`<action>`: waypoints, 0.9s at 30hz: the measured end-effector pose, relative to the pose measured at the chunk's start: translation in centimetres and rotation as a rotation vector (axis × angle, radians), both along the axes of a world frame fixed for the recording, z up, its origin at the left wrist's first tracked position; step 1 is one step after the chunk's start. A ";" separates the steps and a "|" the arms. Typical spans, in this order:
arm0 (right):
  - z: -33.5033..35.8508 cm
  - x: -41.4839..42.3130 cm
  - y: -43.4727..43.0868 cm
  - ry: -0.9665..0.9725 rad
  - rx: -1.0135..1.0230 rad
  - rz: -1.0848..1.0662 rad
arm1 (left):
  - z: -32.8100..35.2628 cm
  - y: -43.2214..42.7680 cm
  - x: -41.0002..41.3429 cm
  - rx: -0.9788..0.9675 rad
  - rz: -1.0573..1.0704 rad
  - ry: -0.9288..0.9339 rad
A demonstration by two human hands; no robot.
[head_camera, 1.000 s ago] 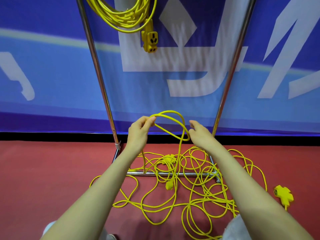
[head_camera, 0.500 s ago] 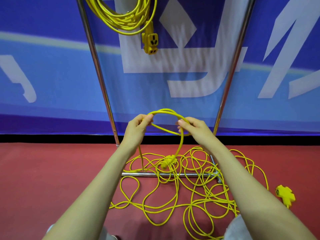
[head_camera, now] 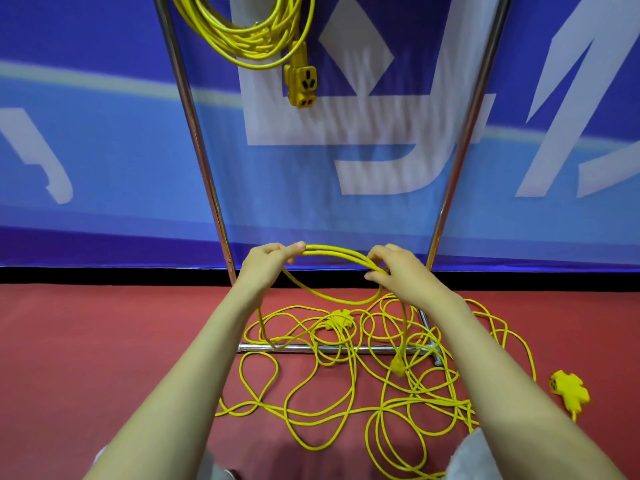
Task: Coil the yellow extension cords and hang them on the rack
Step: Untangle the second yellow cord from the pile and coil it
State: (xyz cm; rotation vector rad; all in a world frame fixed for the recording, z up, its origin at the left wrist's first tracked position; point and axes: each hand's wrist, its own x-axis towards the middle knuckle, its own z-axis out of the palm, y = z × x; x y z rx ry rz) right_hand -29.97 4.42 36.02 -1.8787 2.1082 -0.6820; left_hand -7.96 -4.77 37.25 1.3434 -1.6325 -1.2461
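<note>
Head view, one entry.

- **Hands:** My left hand (head_camera: 272,263) pinches the loose yellow extension cord (head_camera: 337,251) between the thumb and curled fingers (head_camera: 296,247). My right hand (head_camera: 403,271), at 3 o'clock from the left, has its fingers curled round the same strands.
- **Held cord:** Two or three strands arch between the hands. One loop sags below them toward 6 o'clock.
- **Rest of cord:** It lies tangled on the red floor (head_camera: 104,358) at 6 o'clock from the hands, crossing the base bar of the chrome tube rack (head_camera: 194,133).
- **Cord ends:**
  - A yellow multi-outlet head (head_camera: 341,318) sits in the tangle just behind that bar.
  - A yellow plug (head_camera: 398,366) ends the strand dropping from the right hand. I cannot tell whether it touches the floor.
  - A second yellow multi-outlet head (head_camera: 569,391) lies on the floor at 4 o'clock, apart from the tangle.
- **Rack:** At 12 o'clock, between the two uprights, a coiled yellow extension cord (head_camera: 242,39) hangs down from past the top of view. Its yellow socket block (head_camera: 302,85) dangles below the coil.
- **Background:** A blue-and-white printed banner (head_camera: 86,150) stands behind the rack.
</note>
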 end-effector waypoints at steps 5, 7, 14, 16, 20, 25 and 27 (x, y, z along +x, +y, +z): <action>0.4 0.1 0.1 -0.294 -0.090 -0.076 | 0.0 0.3 0.2 0.036 -0.028 0.019; 0.7 0.2 -0.1 -0.318 -0.157 -0.089 | -0.2 0.3 0.4 0.075 -0.005 -0.014; 0.7 -0.3 -0.3 -0.086 -0.223 -0.144 | -0.7 -0.2 0.7 -0.145 -0.153 -0.279; 0.7 -0.4 -0.1 -0.046 -0.221 -0.129 | -0.7 0.1 0.4 -0.319 -0.151 -0.342; 0.8 -1.0 0.2 0.083 -0.138 -0.185 | -0.5 0.1 0.5 -0.474 -0.075 -0.236; 0.9 -0.3 0.2 -0.186 -0.064 -0.102 | -0.6 0.9 -0.1 -0.564 -0.180 -0.175; 1.0 0.2 0.2 -0.231 -0.053 0.009 | -0.9 1.3 -0.8 -0.576 -0.173 -0.133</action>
